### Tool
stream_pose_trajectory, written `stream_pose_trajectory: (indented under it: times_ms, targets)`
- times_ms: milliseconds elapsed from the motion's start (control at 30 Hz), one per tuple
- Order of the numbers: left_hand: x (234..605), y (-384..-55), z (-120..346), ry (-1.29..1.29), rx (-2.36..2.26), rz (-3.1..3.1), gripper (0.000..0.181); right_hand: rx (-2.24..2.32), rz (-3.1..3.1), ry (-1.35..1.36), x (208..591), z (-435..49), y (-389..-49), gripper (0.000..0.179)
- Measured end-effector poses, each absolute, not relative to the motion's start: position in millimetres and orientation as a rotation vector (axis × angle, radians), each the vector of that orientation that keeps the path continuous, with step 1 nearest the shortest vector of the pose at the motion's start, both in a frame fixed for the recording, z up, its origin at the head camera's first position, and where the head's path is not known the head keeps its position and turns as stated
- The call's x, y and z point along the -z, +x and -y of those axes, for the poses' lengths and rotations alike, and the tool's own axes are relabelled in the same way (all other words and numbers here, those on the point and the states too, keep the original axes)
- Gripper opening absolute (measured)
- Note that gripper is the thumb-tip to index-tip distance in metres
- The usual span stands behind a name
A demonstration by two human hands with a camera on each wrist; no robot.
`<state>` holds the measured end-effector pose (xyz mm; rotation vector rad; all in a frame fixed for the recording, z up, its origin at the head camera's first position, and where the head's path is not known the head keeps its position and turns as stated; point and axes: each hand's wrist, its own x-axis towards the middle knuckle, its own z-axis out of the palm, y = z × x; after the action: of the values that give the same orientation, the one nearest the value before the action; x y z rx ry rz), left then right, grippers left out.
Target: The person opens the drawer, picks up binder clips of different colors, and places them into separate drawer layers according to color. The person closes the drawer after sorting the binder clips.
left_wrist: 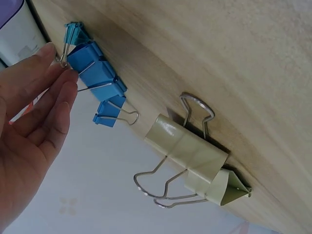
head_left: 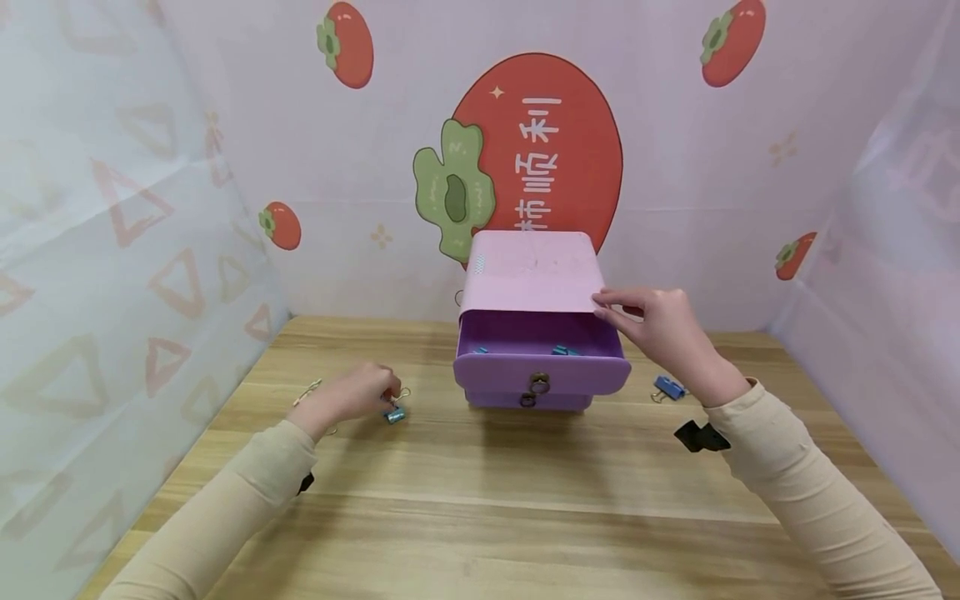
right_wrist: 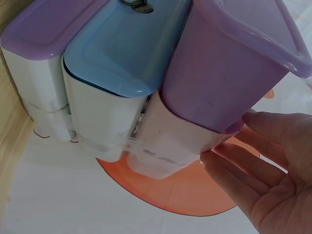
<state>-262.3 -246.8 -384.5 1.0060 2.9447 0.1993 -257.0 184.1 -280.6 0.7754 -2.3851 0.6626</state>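
Observation:
My left hand [head_left: 352, 396] is low over the table at the left. In the left wrist view its fingertips pinch the wire handle of a small teal binder clip [left_wrist: 76, 33]. Blue binder clips [left_wrist: 100, 75] lie close by the fingers, then larger cream binder clips [left_wrist: 187, 148]. A stacked drawer unit [head_left: 534, 271] with a pink top stands at the back. Its top purple drawer [head_left: 495, 373] is pulled out and holds teal binder clips [head_left: 564, 351]. My right hand [head_left: 663, 329] grips the right front edge of the pink casing [right_wrist: 178, 139] between thumb and fingers.
A blue binder clip [head_left: 670, 387] lies on the wooden table [head_left: 480, 517] right of the drawer unit. Below the pulled-out drawer, a blue drawer [right_wrist: 124, 48] and a lower purple drawer [right_wrist: 46, 31] are pushed in. A printed cloth backdrop [head_left: 360, 167] encloses the table.

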Motion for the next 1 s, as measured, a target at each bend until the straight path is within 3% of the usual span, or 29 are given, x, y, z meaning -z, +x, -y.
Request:
stream_pose_trajectory:
  times_ms: [367,1000]
  targets:
    - [393.5,-263.6,245.4,1.003,-0.223,-2.911,0.022,-0.666,2.386,0.778,281.2,-184.9,-258.0,0.021]
    - [387.0,-261.9,240.1,0.980,-0.525,-2.808,0.012,-0.660,2.392,0.778,281.1,-185.1,-257.9,0.021]
